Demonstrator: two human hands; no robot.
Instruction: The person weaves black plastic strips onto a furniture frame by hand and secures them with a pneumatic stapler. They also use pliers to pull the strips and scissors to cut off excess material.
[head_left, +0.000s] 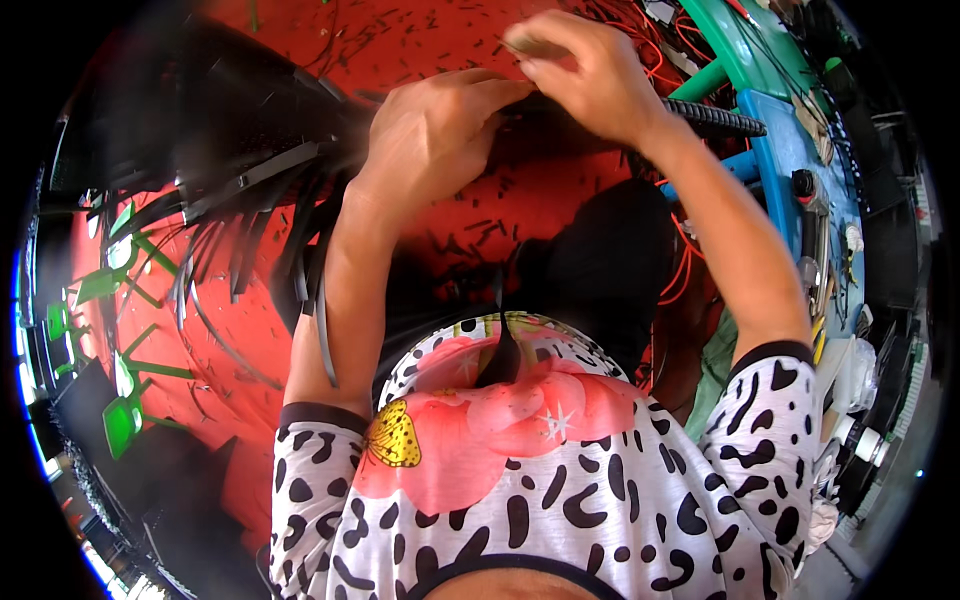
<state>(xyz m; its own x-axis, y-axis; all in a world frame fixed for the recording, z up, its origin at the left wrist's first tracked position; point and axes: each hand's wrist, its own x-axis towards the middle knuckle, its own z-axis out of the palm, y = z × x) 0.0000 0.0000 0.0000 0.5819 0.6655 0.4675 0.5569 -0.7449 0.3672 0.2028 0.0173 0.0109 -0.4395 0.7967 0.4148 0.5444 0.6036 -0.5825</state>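
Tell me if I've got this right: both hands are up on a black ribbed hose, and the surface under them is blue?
Not quite. In the head view the left hand and right hand do meet at the black ribbed hose, but the surface under them is red, strewn with small dark offcuts. Blue shows only on the bench at the right.

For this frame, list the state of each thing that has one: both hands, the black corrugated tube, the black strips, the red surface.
left hand: fingers curled shut on the tube end.
right hand: fingers pinched together above the tube; what they pinch is unclear.
black corrugated tube: lying level, one end hidden under the hands.
black strips: loose, fanned out in a bundle.
red surface: littered with small dark offcuts.
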